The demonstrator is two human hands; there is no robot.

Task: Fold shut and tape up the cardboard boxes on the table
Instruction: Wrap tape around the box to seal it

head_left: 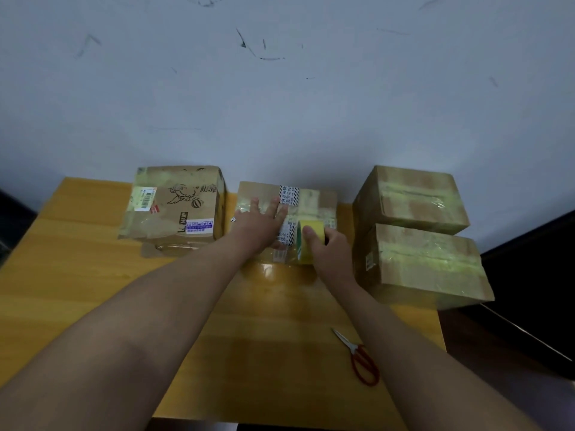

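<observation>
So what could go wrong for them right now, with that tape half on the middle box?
The right hand grips the tape roll at the near edge of the middle box; the strip could wrinkle or veer off the seam. The left hand only presses flat on top, so the box might slide as the tape is pulled. The scissors lie well behind both hands, so reaching for them to cut could mean letting go and slackening the tape.

Pale grey-blue wall (280,98) ahead of me, scuffed with dark marks, yellow wooden desk (77,275) against it, dark floor (529,306) either side, dim light
</observation>
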